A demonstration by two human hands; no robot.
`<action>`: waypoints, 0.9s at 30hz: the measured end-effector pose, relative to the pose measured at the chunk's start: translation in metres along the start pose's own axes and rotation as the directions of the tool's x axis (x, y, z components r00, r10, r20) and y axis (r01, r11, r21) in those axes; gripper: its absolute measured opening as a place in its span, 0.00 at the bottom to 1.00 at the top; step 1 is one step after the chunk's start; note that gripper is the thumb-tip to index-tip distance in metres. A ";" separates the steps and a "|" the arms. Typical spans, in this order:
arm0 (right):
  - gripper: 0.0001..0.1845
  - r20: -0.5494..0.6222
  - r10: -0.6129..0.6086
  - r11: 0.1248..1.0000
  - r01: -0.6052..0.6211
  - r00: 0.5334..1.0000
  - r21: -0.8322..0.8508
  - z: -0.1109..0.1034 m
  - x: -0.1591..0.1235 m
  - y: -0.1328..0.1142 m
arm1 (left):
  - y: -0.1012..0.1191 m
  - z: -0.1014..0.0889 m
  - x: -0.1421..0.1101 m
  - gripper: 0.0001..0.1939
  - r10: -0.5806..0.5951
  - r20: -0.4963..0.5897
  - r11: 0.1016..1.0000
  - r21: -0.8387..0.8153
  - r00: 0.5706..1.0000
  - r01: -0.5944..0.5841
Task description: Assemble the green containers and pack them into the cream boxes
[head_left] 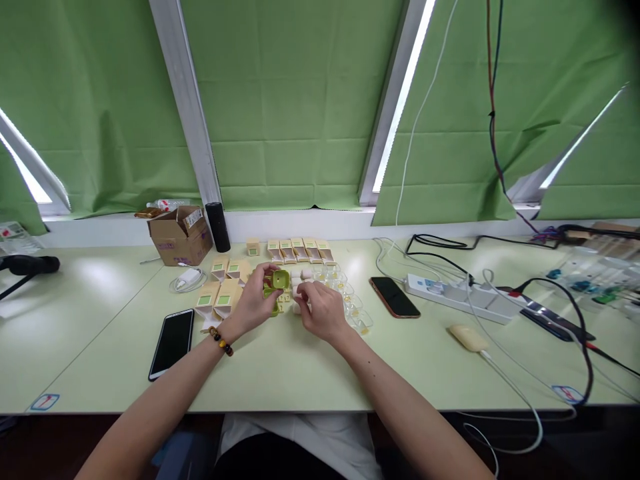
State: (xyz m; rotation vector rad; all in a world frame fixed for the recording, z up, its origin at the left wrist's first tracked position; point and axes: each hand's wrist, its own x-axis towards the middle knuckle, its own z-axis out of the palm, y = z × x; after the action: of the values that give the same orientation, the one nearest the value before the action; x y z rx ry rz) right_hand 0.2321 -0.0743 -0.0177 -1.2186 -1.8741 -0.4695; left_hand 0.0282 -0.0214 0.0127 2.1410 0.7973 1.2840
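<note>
My left hand [256,297], with a beaded bracelet on the wrist, is closed on a small green square container [281,279] with its hollow side showing. Beneath it, other green pieces [275,309] are partly hidden by the fingers. My right hand [320,308] is curled with its fingertips together over a cluster of pale pink pieces [296,281]; whatever it pinches is too small to make out. Right of it lie rows of clear plastic cups [353,301]. Small yellowish tags [284,298] sit between the hands.
Small cream boxes stand at left [227,298] and in a back row [300,250]. Phones lie at left [171,343] and right [395,297]. A cardboard box [181,239], a black cylinder [218,227], a power strip [465,299] and loose cables surround the work area.
</note>
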 end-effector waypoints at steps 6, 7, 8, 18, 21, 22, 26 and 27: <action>0.04 -0.017 -0.026 0.997 0.027 1.000 0.075 -0.002 -0.001 0.000 | -0.016 0.012 -0.020 0.25 0.009 -0.032 0.989 -0.146 0.999 -0.014; 0.06 -0.022 -0.039 0.995 0.041 0.999 0.089 -0.002 -0.001 0.000 | -0.019 0.012 -0.023 0.26 0.021 -0.033 0.989 -0.145 0.999 -0.026; 0.07 -0.026 -0.052 0.993 0.054 0.998 0.102 -0.002 -0.002 0.000 | -0.021 0.012 -0.026 0.26 0.032 -0.031 0.989 -0.143 0.999 -0.036; 0.10 -0.013 -0.062 0.964 0.063 0.998 0.259 0.001 -0.004 0.001 | -0.028 0.015 -0.032 0.22 -0.034 0.038 0.952 -0.304 0.999 0.044; 0.10 -0.003 0.010 0.926 -0.008 1.000 0.377 0.002 -0.003 -0.001 | -0.028 0.014 -0.029 0.21 -0.099 0.054 0.939 -0.325 0.994 0.111; 0.10 0.001 0.052 0.902 -0.048 0.999 0.430 0.003 -0.003 -0.002 | -0.028 0.014 -0.028 0.23 -0.123 0.056 0.932 -0.336 0.991 0.134; 0.14 0.129 0.245 0.710 -0.269 0.961 0.651 0.005 -0.003 -0.004 | -0.031 0.017 -0.024 0.32 -0.262 0.067 0.859 -0.438 0.963 0.264; 0.15 0.173 0.268 0.656 -0.311 0.948 0.687 0.005 -0.003 -0.005 | -0.032 0.019 -0.023 0.33 -0.292 0.079 0.836 -0.463 0.953 0.294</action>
State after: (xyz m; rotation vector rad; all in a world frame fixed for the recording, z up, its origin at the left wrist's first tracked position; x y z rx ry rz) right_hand 0.2263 -0.0749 -0.0220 -0.9526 -1.6056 0.4583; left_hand 0.0296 -0.0181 -0.0305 1.5650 0.6914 1.1637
